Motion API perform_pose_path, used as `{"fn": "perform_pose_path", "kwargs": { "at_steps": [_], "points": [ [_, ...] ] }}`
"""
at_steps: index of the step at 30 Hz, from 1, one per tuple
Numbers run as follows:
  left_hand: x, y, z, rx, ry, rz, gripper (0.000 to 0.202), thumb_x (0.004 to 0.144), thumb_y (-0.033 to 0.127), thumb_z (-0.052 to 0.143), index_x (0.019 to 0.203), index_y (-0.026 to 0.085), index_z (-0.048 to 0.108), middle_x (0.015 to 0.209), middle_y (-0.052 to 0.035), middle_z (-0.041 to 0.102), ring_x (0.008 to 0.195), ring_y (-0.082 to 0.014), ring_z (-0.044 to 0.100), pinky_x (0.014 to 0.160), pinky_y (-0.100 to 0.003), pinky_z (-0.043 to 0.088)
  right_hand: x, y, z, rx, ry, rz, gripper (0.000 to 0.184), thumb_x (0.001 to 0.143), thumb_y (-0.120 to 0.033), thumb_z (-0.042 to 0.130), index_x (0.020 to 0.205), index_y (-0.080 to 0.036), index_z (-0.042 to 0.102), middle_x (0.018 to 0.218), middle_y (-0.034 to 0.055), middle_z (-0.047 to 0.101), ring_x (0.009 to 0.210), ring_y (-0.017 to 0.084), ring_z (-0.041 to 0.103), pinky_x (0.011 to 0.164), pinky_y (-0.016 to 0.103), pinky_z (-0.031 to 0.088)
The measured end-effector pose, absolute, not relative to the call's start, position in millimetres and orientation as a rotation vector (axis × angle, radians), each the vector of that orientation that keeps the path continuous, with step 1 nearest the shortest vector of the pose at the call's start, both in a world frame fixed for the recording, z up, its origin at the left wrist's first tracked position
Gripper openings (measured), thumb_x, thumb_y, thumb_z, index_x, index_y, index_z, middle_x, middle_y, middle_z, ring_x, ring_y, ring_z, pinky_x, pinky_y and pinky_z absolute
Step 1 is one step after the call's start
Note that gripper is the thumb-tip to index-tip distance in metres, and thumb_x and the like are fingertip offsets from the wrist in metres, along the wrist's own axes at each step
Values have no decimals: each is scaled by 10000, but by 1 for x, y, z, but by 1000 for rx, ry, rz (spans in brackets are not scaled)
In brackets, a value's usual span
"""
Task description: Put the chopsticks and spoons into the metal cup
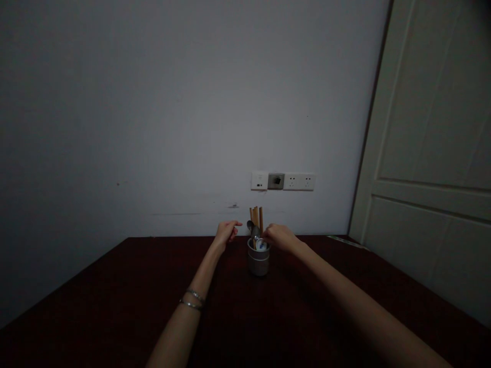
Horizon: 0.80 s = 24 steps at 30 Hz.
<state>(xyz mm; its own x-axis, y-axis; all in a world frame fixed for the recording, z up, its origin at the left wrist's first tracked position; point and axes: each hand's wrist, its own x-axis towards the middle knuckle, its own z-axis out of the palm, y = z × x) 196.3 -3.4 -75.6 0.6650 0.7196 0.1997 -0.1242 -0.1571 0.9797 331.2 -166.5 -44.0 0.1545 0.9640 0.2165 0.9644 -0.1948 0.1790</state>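
Note:
A grey metal cup (258,266) stands upright on the dark red table. Several wooden chopsticks (255,214) and dark metal spoons (255,232) rise out of it. A small white piece with blue marks, seemingly a ceramic spoon (261,245), is at the cup's mouth. My right hand (279,235) is at the cup's right rim, its fingers pinched at the edge of the white spoon; the fingertips are partly hidden. To the left of the cup is my left hand (227,231), apart from it and holding nothing, forefinger stretched toward the cup and the other fingers loosely curled.
The dark red table (153,286) runs back to a grey-white wall (192,112). Sockets and a switch panel (284,181) are on the wall behind the cup. A pale panelled door (429,153) stands at the right. A thin flat strip (347,241) lies at the table's back right.

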Motion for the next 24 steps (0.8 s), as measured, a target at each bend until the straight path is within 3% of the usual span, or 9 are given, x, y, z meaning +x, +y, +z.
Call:
{"fn": "perform_pose_path", "kwargs": {
  "at_steps": [6, 11, 14, 18, 24],
  "points": [
    [197, -2, -77, 1551, 500, 804, 277, 694, 319, 492, 804, 102, 622, 424, 69, 422, 298, -41, 292, 332, -194, 173, 348, -176, -36, -2234, -1818, -480, 274, 832, -350, 467, 901, -201, 685, 904, 87, 677, 850, 196, 607, 695, 245, 422],
    [196, 0, -78, 1531, 516, 822, 256, 683, 291, 490, 799, 104, 621, 423, 68, 426, 294, -41, 296, 327, -190, 173, 370, -176, -44, -1993, -1546, -208, 299, 810, -368, 485, 879, -161, 690, 898, 89, 688, 827, 195, 613, 725, 280, 455],
    [196, 2, -81, 1512, 524, 842, 260, 682, 298, 489, 790, 100, 618, 422, 69, 424, 298, -41, 292, 327, -190, 176, 380, -166, -51, -1843, -1210, 42, 294, 795, -335, 493, 896, -123, 669, 883, 105, 686, 789, 185, 617, 645, 271, 488],
    [199, 5, -86, 1497, 565, 843, 254, 678, 292, 486, 780, 99, 616, 429, 66, 432, 312, -43, 311, 333, -187, 186, 387, -146, -52, -1653, -824, 387, 252, 792, -265, 503, 962, -117, 617, 1007, 131, 648, 797, 149, 622, 592, 219, 498],
    [205, 9, -94, 1519, 603, 790, 250, 689, 264, 455, 785, 99, 617, 415, 67, 424, 304, -45, 307, 326, -188, 184, 380, -117, -49, -1602, -751, 471, 148, 755, -207, 560, 852, -109, 613, 954, 121, 653, 703, 110, 621, 569, 190, 488]
  ]
}}
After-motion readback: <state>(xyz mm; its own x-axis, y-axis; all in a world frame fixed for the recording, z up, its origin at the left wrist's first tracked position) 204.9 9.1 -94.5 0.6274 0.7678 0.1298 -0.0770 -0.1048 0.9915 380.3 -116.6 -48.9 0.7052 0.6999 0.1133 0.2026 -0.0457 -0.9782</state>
